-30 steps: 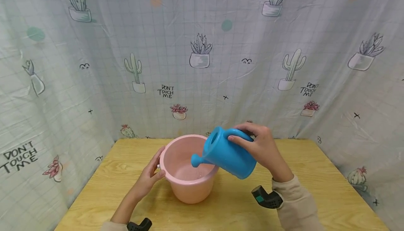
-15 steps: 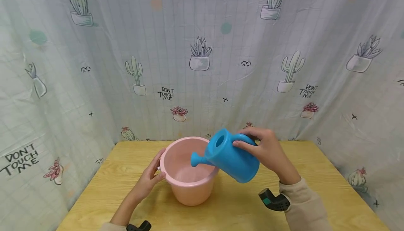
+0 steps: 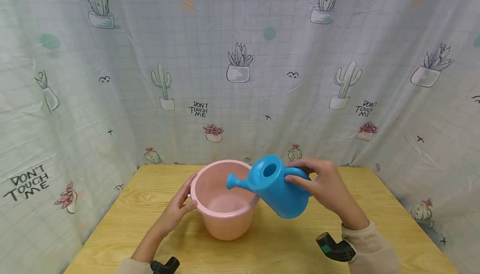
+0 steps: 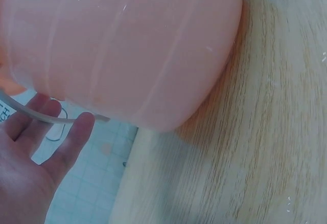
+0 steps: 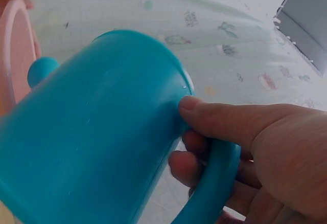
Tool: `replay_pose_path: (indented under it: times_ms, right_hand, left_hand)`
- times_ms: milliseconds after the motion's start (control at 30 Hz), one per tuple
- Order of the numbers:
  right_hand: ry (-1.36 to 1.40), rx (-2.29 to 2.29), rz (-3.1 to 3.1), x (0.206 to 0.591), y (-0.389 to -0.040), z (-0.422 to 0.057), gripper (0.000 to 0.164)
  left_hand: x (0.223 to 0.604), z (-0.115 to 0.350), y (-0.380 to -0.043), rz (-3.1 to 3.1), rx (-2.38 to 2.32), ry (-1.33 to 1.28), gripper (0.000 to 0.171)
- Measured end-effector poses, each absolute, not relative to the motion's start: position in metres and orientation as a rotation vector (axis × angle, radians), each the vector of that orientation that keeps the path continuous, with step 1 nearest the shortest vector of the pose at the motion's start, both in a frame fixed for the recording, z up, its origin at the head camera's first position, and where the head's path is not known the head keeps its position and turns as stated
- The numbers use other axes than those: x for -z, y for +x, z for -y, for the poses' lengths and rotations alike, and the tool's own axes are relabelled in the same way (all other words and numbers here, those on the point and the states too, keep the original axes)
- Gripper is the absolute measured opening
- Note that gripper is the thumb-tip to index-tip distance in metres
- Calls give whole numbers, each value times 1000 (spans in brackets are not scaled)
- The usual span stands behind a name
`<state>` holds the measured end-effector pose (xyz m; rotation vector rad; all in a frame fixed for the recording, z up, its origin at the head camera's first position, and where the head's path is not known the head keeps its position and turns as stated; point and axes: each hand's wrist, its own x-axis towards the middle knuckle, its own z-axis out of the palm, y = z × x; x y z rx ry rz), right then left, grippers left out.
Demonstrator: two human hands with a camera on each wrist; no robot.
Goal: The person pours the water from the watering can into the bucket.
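Observation:
A pink bucket (image 3: 228, 226) stands on the table, its inside partly in view. My left hand (image 3: 175, 212) rests against the bucket's left side, fingers and thumb spread along the rim. In the left wrist view, extended fingers (image 4: 71, 141) lie by the bucket's thin handle (image 4: 30, 112). My right hand (image 3: 325, 187) grips the handle of a blue watering can (image 3: 282, 194), held in the air at the bucket's right. The can leans left, its spout (image 3: 238, 182) over the bucket's opening. In the right wrist view, the thumb presses near the top of the can's handle (image 5: 212, 183).
The wooden table (image 3: 375, 224) extends around the bucket. A pale curtain (image 3: 262, 99) with printed cacti hangs behind the table and along both sides. Dark camera mounts (image 3: 335, 247) sit at both wrists, beside beige sleeves.
My right hand has moved right and slightly down, tipping the watering can back towards upright. The spout has risen a little over the bucket. My left hand and the bucket have stayed in place.

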<state>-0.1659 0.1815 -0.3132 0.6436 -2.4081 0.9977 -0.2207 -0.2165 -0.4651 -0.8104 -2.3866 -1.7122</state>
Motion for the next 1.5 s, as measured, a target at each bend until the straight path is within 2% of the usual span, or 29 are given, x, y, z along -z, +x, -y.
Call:
replay_pose_path:
  times_ms: [467, 700, 1133, 1500]
  right_hand:
    - [583, -1098, 2344, 330, -152, -186, 24]
    - [527, -1442, 2241, 345, -150, -190, 21]
    - [173, -1756, 2111, 371, -142, -183, 30]
    - [7, -1836, 2032, 379, -140, -182, 35]
  left_hand:
    - [466, 217, -222, 2405, 1743, -826, 72]
    - [466, 215, -218, 2407, 1756, -782, 72]
    - [466, 214, -217, 2390, 1787, -768, 71]
    - [465, 214, -218, 2357, 1785, -790, 71]
